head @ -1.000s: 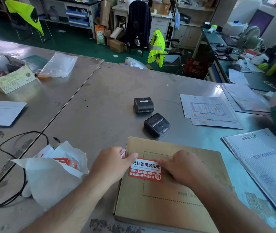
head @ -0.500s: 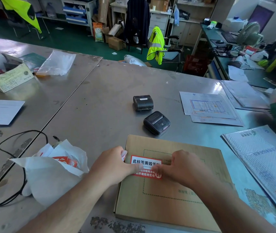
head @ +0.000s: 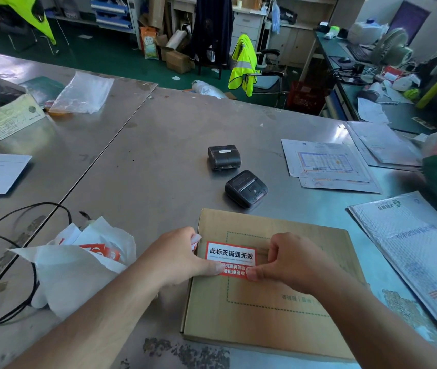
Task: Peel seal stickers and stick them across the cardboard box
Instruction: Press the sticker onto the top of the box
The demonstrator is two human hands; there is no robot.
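A flat cardboard box [head: 278, 315] lies on the steel table in front of me. A red and white seal sticker [head: 232, 254] sits on the box's top, near its left edge. My left hand [head: 174, 257] presses its thumb on the sticker's lower left corner. A crumpled white backing paper [head: 195, 239] is tucked in that hand's curled fingers. My right hand [head: 297, 262] presses its thumb on the sticker's lower right corner, its fingertips resting by the sticker's right end.
A white bag [head: 78, 270] with red stickers [head: 105, 253] lies left of the box, beside a black cable [head: 12, 235]. Two black handheld printers [head: 246, 188] sit beyond the box. Printed sheets [head: 326, 163] and a bubble mailer [head: 419, 251] lie to the right.
Both thumbs have slid from the sticker's middle and ends down to its lower edge. The box has stayed in place.
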